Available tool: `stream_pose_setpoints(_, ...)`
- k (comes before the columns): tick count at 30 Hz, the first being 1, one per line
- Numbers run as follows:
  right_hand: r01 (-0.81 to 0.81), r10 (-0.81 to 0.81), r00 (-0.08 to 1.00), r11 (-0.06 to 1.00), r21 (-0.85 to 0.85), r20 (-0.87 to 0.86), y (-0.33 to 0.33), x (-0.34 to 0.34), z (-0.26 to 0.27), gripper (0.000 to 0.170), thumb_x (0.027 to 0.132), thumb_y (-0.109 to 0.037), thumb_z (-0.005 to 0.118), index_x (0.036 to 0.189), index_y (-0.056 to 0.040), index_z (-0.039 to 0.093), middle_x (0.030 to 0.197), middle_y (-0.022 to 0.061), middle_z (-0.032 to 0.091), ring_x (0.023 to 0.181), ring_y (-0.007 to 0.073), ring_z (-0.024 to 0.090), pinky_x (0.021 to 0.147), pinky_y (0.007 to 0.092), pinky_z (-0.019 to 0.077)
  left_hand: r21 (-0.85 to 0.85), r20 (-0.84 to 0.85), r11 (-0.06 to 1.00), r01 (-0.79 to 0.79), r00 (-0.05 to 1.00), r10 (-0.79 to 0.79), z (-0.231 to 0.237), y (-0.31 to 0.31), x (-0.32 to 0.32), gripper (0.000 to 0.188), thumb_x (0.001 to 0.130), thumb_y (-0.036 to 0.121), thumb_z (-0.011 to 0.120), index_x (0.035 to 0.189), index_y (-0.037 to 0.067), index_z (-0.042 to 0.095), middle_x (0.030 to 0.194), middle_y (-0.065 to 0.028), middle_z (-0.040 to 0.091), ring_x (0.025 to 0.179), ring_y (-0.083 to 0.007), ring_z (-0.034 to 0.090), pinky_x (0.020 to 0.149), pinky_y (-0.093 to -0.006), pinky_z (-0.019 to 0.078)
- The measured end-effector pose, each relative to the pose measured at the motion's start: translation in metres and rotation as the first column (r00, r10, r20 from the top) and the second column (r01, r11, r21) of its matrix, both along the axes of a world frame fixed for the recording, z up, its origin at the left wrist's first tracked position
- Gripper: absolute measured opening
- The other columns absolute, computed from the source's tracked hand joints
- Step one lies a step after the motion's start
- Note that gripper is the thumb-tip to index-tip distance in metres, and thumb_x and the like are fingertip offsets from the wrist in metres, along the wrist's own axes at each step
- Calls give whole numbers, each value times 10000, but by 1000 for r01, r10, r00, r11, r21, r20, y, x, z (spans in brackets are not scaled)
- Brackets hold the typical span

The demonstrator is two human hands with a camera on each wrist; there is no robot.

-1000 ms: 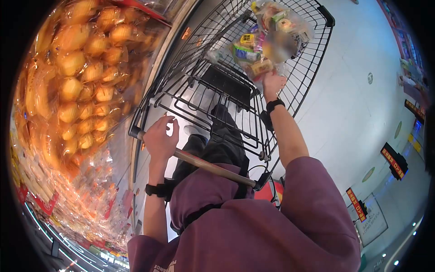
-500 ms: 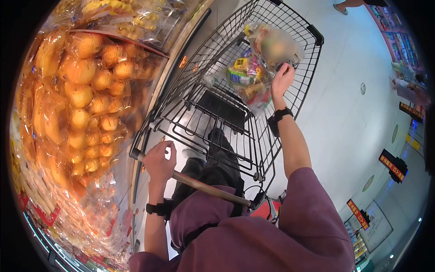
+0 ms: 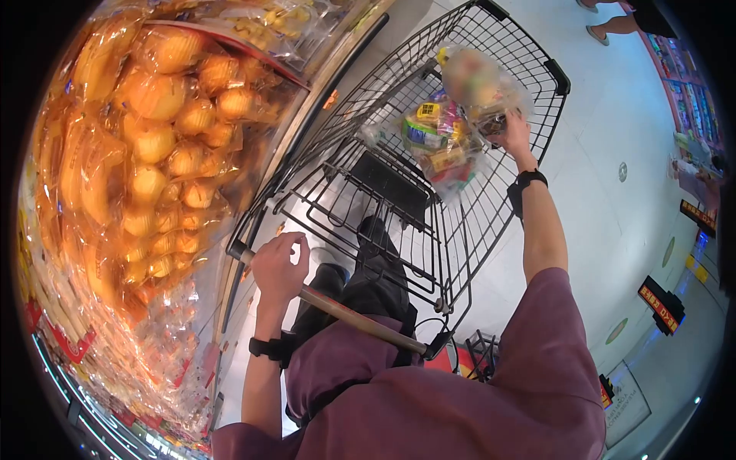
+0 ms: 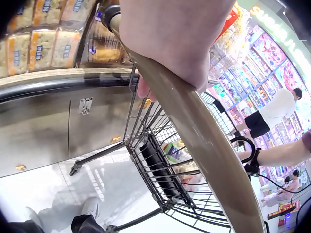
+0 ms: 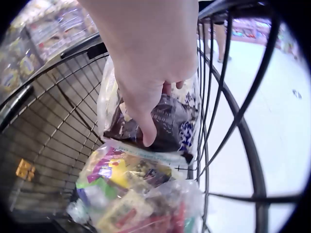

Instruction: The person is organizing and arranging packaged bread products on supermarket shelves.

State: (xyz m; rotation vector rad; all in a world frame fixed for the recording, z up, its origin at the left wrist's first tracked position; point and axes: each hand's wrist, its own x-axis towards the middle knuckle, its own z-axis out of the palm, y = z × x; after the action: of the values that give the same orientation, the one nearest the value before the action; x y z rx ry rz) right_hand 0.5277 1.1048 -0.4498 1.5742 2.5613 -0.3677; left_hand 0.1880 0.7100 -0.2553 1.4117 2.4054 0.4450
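Observation:
My left hand (image 3: 280,268) rests over the cart's brown handle (image 3: 360,320); the left wrist view shows fingertips (image 4: 143,90) curled beneath the bar. Inside the wire cart, my right hand (image 3: 515,136) holds a dark package (image 5: 167,124) in a clear bag, near the basket's right side. In the right wrist view its thumb (image 5: 147,128) lies across the package's face, and the other fingers are mostly hidden behind the hand. Beside that bag, closer to the handle, lies a second clear bag of colourful packets (image 3: 429,136). Part of the farther bag is blurred.
Orange-lit bagged goods (image 3: 149,146) fill a display along the cart's left side, behind a wooden edge. Pale floor (image 3: 590,153) stretches to the right, with shelves beyond. A person in a white top (image 4: 279,107) stands there. A red object (image 3: 462,360) is beside the handle's right end.
My right hand has moved from the nearer bag to the farther one and now holds its dark package. My left hand stays on the handle. Legs of a passer-by have come into view at top right.

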Motion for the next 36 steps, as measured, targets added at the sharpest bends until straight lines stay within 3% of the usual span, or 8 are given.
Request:
stream_pose_setpoints(4,-120,110,992,974,-193,-63,13,0,-6,815,566,-175,868,1296,-120,507,1113,133,661,1043,353,605,879,452,482,-21,-18,1000,-6,1000,5,0,-1,0,37,787,154,680,814,130,673,773,-20,681,642,-245,628,598,-330,485)
stream_pose_setpoints(11,-98,79,986,987,-129,-145,-1,-7,5,572,616,-163,801,1138,-48,599,1009,197,678,969,394,628,837,450,505,27,-12,1000,11,1000,-10,2,-1,-1,40,783,144,671,799,112,652,771,-31,678,662,-259,645,603,-347,503)
stream_pose_setpoints(17,110,-171,975,927,-358,-143,7,-6,50,463,612,-232,778,1013,-13,699,918,184,712,878,337,678,812,384,520,-18,7,1000,15,1000,-15,2,-4,-3,58,806,162,656,825,107,653,799,-44,687,625,-230,647,580,-352,501)
stream_pose_setpoints(20,229,-302,944,892,-390,-136,7,5,69,414,610,-243,753,925,21,698,820,130,703,745,237,661,714,331,512,-42,25,999,14,1000,-13,5,-3,-4,83,823,192,638,826,109,648,803,-51,686,634,-236,650,593,-366,502)
stream_pose_setpoints(24,340,-550,778,774,-535,-302,-2,19,100,310,657,-231,747,860,1,715,756,18,649,673,127,590,643,287,484,-41,43,999,29,999,-27,8,-5,-5,124,833,217,622,827,95,643,815,-69,683,697,-269,656,643,-391,512)
stream_pose_setpoints(32,-35,-692,344,666,-745,-634,-89,-31,214,411,807,-190,719,1130,33,595,1059,71,647,953,154,591,837,288,449,71,159,996,54,985,-65,8,-12,-8,221,867,283,615,901,76,683,866,-76,695,778,-291,666,698,-398,526)
stream_pose_setpoints(34,-83,-684,328,666,-742,-651,-125,-66,258,383,843,-203,698,1129,25,584,1069,80,647,955,158,605,849,301,463,108,243,991,74,965,-98,21,-13,-4,240,869,301,624,887,70,689,881,-72,703,768,-291,668,690,-394,525)
stream_pose_setpoints(36,-176,-629,395,664,-727,-669,-164,-103,305,360,858,-210,686,1125,9,586,1056,68,650,941,138,605,829,296,470,240,597,968,-79,798,-83,26,-14,0,283,914,295,616,969,30,699,886,-125,706,734,-247,677,681,-343,521)
